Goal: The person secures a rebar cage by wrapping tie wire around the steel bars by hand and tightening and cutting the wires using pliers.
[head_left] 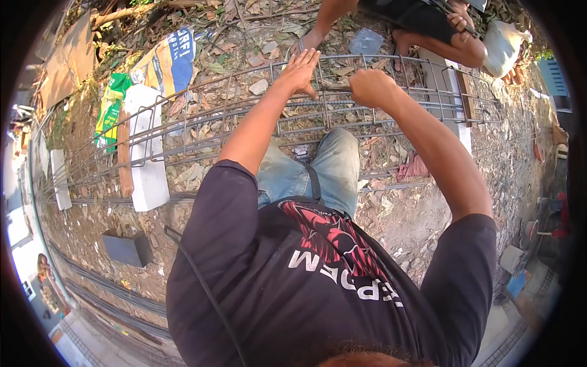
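Note:
A long rebar cage (232, 109) of thin rods and rectangular stirrups lies across in front of my knees. My left hand (299, 73) rests on its far upper rod beside a stirrup, fingers stretched out and holding nothing I can see. To its right, my right hand (372, 88) is closed in a fist around a dark, bar-like tool (336, 88). The tool's tip points left and meets the cage near a stirrup (325, 110); its exact kind is hidden by the fist.
White blocks (147, 150) and wooden pieces (469, 98) support the cage at both sides. A co-worker's bare legs (437, 46) and hand are just beyond it. Sacks (174, 52), a dark grey block (127, 248) and rod bundles (116, 290) lie around on the leafy ground.

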Demonstrator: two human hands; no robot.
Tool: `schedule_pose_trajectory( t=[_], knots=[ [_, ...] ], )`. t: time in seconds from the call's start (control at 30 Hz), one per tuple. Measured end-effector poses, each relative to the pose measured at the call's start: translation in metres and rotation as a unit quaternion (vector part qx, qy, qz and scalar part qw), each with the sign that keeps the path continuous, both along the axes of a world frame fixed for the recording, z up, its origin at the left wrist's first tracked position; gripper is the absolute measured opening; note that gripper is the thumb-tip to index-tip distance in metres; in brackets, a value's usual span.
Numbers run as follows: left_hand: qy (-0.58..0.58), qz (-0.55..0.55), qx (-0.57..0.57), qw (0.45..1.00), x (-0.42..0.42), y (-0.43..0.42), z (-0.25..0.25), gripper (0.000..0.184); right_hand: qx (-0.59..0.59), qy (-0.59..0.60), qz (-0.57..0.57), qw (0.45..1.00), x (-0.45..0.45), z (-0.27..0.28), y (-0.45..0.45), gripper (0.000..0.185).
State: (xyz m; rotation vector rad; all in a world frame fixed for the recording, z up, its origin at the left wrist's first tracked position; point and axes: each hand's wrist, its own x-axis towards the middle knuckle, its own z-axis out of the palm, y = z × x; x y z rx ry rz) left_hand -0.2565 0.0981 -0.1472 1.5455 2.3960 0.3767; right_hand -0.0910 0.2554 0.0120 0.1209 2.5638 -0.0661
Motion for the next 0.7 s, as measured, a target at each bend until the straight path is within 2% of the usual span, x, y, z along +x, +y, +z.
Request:
schedule_pose_trajectory(
  t=[0.03, 0.07, 0.13, 0.17, 0.23, 0.3, 0.4, 0.47, 0.5, 0.6, 0.67, 0.7],
  knots=[
    [-0.004, 0.018, 0.012, 1.0, 0.004, -0.007, 0.005, 0.148, -0.06, -0.159, -0.141, 0.975, -0.005, 0.01, -0.006, 0.024],
    [0.015, 0.057, 0.055, 0.997, 0.011, -0.016, 0.009, 0.133, -0.165, -0.161, -0.207, 0.951, 0.001, 0.004, 0.001, 0.026],
    [-0.069, 0.132, 0.155, 0.977, 0.025, -0.051, 0.019, 0.115, -0.362, -0.161, -0.326, 0.858, 0.021, -0.022, 0.026, 0.031],
    [-0.113, 0.171, 0.204, 0.957, 0.038, -0.073, 0.023, 0.107, -0.42, -0.129, -0.356, 0.825, 0.035, -0.031, 0.03, 0.032],
    [-0.3, 0.25, 0.254, 0.885, 0.079, -0.119, 0.04, 0.078, -0.528, -0.062, -0.406, 0.743, 0.07, -0.045, 0.024, 0.033],
    [-0.44, 0.259, 0.287, 0.811, 0.129, -0.157, 0.039, 0.061, -0.609, -0.01, -0.407, 0.681, 0.107, -0.049, -0.003, 0.03],
    [-0.561, 0.271, 0.334, 0.708, 0.183, -0.177, 0.06, 0.059, -0.656, -0.034, -0.366, 0.659, 0.145, -0.058, -0.068, 0.03],
    [-0.533, 0.227, 0.299, 0.758, 0.174, -0.178, 0.073, 0.057, -0.693, -0.065, -0.324, 0.641, 0.159, -0.047, -0.115, 0.033],
    [-0.517, 0.204, 0.284, 0.781, 0.171, -0.179, 0.08, 0.057, -0.733, -0.069, -0.314, 0.6, 0.166, -0.054, -0.135, 0.033],
    [-0.548, 0.276, 0.304, 0.729, 0.188, -0.19, 0.107, 0.049, -0.779, -0.03, -0.342, 0.525, 0.173, -0.066, -0.164, 0.03],
    [-0.58, 0.278, 0.278, 0.714, 0.201, -0.214, 0.104, 0.044, -0.796, -0.016, -0.362, 0.485, 0.176, -0.073, -0.175, 0.031],
    [-0.598, 0.277, 0.262, 0.705, 0.208, -0.227, 0.097, 0.041, -0.785, -0.029, -0.352, 0.509, 0.178, -0.075, -0.173, 0.033]
  ],
)
